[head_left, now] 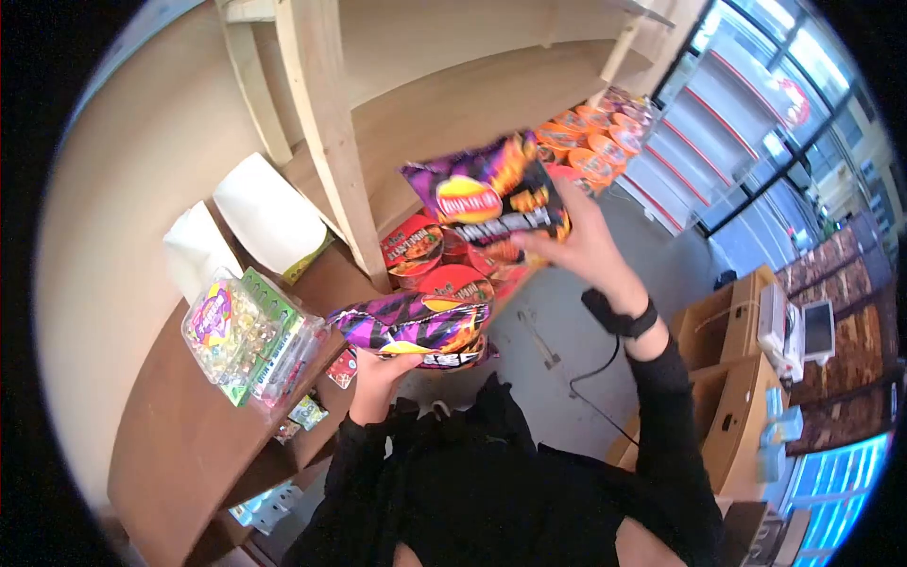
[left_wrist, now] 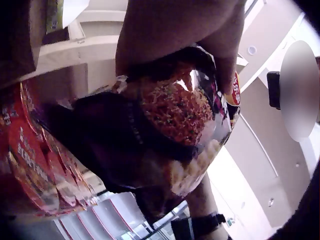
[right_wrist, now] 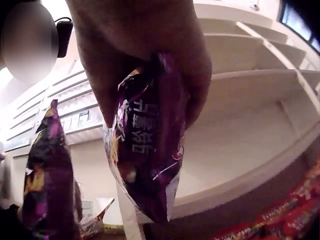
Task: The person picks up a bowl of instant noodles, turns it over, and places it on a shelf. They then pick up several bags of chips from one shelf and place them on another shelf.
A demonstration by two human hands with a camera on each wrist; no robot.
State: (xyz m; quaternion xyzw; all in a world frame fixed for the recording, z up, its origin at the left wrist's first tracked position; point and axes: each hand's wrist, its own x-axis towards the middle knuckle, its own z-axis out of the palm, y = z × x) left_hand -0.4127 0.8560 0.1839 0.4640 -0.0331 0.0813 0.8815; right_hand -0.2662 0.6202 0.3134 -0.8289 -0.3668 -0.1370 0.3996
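My right hand (head_left: pixel 588 241) grips a purple and black bag of potato chips (head_left: pixel 487 194) by its right side, raised in front of the shelf. Lower and to the left, my left hand (head_left: pixel 383 373) holds another purple chip bag (head_left: pixel 411 326), thumb on its near face. The left wrist view has this bag's printed food picture (left_wrist: pixel 175 112) close under the left hand (left_wrist: pixel 175 35). From the right wrist, the right hand's bag (right_wrist: pixel 145 150) hangs below the fingers, and the left hand's bag (right_wrist: pixel 47 175) stands apart from it.
Red noodle tubs (head_left: pixel 413 253) and orange tubs (head_left: pixel 590 151) line the shelf beyond the bags. A wooden post (head_left: pixel 331 132) rises at the left. Candy packs (head_left: pixel 236 335) and a white open box (head_left: pixel 269 213) rest on the brown shelf (head_left: pixel 175 416). A black cable (head_left: pixel 595 406) hangs near my right arm.
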